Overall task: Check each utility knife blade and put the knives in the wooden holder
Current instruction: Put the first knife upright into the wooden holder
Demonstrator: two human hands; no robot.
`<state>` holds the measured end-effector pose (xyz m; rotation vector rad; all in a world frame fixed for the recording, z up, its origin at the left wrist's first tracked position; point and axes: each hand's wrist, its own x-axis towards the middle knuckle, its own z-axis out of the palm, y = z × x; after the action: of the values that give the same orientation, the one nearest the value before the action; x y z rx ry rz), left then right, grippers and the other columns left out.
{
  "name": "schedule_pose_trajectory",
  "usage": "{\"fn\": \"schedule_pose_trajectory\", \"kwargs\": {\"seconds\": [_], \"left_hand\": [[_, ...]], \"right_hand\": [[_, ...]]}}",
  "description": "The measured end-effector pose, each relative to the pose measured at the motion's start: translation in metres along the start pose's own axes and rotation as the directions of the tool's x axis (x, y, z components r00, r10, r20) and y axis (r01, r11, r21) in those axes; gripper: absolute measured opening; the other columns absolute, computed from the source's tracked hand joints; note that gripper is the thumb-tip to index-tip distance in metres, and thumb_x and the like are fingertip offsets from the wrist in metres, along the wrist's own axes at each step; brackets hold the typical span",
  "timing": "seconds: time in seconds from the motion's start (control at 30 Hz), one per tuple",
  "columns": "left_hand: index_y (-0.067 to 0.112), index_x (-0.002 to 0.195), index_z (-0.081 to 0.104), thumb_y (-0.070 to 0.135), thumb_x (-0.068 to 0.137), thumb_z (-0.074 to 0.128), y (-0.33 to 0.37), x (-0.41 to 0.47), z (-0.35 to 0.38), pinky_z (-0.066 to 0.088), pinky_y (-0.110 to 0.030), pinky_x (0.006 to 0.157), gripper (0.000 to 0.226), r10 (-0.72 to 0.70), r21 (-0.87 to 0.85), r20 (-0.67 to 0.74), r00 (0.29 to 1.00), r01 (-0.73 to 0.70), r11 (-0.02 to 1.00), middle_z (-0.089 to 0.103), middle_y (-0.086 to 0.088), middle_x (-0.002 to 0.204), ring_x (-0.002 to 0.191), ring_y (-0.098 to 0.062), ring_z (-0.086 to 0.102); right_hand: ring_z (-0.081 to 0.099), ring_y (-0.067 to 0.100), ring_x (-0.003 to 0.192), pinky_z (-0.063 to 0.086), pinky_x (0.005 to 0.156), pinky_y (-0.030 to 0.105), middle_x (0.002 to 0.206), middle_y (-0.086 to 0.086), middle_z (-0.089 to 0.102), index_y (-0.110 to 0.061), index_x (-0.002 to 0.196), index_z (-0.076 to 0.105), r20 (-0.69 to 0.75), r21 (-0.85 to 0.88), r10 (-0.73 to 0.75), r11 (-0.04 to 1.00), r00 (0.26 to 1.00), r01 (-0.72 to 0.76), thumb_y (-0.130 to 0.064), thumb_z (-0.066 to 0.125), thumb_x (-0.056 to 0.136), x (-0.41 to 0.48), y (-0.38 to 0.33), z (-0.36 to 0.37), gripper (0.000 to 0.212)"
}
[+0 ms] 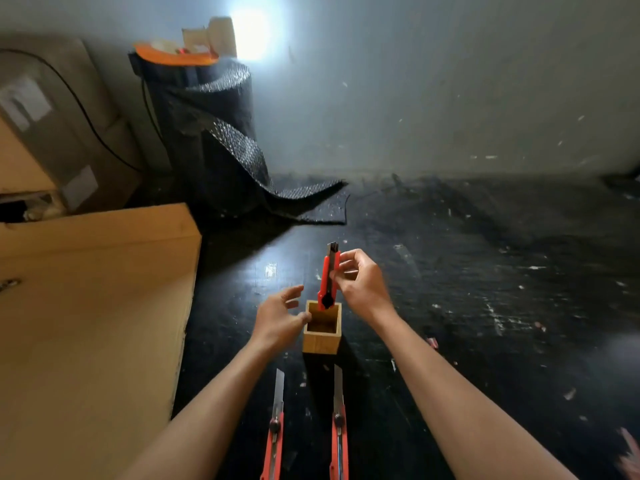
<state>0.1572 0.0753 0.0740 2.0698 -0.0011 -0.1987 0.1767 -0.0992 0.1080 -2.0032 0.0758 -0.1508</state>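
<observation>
A square wooden holder [322, 341] stands open-topped on the dark floor. My right hand [360, 282] grips a red utility knife [327, 278] upright, its black-knobbed tail end at the holder's back rim and its blade tip pointing up. My left hand [280, 317] is beside the holder's left wall with fingers spread, thumb touching the rim. Two more red utility knives lie on the floor in front of the holder with blades extended: one on the left [275, 431], one on the right [338, 427].
A large cardboard box [90, 306] stands close on the left. Behind it are more boxes [45, 133] and a black roll of bubble-patterned sheet [207, 133] partly unrolled over the floor. A grey wall closes the back. Scraps litter the dark floor at right.
</observation>
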Motion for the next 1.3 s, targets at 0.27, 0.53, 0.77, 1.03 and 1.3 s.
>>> {"fn": "schedule_pose_trajectory", "kwargs": {"seconds": [0.27, 0.53, 0.77, 1.03, 1.3], "left_hand": [[0.017, 0.16, 0.024, 0.028, 0.073, 0.09, -0.049, 0.017, 0.04, 0.027, -0.049, 0.123, 0.11, -0.116, 0.15, 0.092, 0.989, 0.102, 0.983, 0.029, -0.009, 0.166, 0.153, -0.026, 0.026], [0.015, 0.156, 0.033, 0.024, 0.076, 0.087, -0.054, 0.03, 0.055, 0.046, -0.03, 0.11, 0.096, -0.075, 0.183, 0.147, 0.986, 0.047, 0.982, 0.064, -0.003, 0.138, 0.13, -0.021, 0.059], [0.012, 0.146, 0.045, 0.02, 0.072, 0.089, -0.046, 0.027, 0.053, 0.047, -0.024, 0.091, 0.086, -0.112, 0.137, 0.108, 0.988, 0.097, 0.986, 0.069, -0.005, 0.128, 0.118, -0.022, 0.065], [0.021, 0.149, 0.038, 0.03, 0.065, 0.092, -0.047, 0.026, 0.055, 0.053, -0.037, 0.097, 0.1, -0.153, 0.138, 0.065, 0.986, 0.143, 0.98, 0.064, -0.009, 0.136, 0.12, -0.027, 0.064], [0.013, 0.159, 0.026, 0.023, 0.073, 0.09, -0.046, 0.011, 0.052, 0.027, -0.042, 0.121, 0.107, -0.144, 0.171, 0.022, 0.989, 0.138, 0.975, 0.031, -0.013, 0.164, 0.152, -0.029, 0.029]], "right_hand": [[0.068, 0.005, 0.076, 0.049, 0.051, 0.014, 0.092, 0.0, 0.07, -0.017, 0.1, 0.061, 0.094, -0.146, 0.159, 0.979, 0.983, -0.145, -0.022, 0.068, 0.094, 0.005, 0.054, 0.022, 0.011], [0.067, 0.018, 0.084, 0.056, 0.073, 0.037, 0.087, -0.002, 0.072, -0.02, 0.093, 0.066, 0.084, -0.277, 0.21, 0.944, 0.974, -0.18, -0.021, 0.068, 0.087, 0.012, 0.08, 0.032, 0.007], [0.066, 0.018, 0.086, 0.053, 0.072, 0.033, 0.091, 0.0, 0.073, -0.019, 0.094, 0.07, 0.106, -0.321, 0.246, 0.925, 0.964, -0.201, -0.013, 0.064, 0.087, 0.018, 0.081, 0.03, 0.011], [0.064, 0.018, 0.086, 0.048, 0.063, 0.026, 0.097, 0.002, 0.071, -0.019, 0.099, 0.068, 0.105, -0.35, 0.242, 0.917, 0.964, -0.192, -0.01, 0.062, 0.089, 0.016, 0.082, 0.026, 0.015], [0.061, 0.019, 0.108, 0.054, 0.09, 0.04, 0.116, 0.001, 0.065, -0.02, 0.128, 0.059, 0.089, -0.354, 0.31, 0.898, 0.947, -0.261, -0.025, 0.064, 0.093, -0.014, 0.089, 0.0, 0.036]]}}
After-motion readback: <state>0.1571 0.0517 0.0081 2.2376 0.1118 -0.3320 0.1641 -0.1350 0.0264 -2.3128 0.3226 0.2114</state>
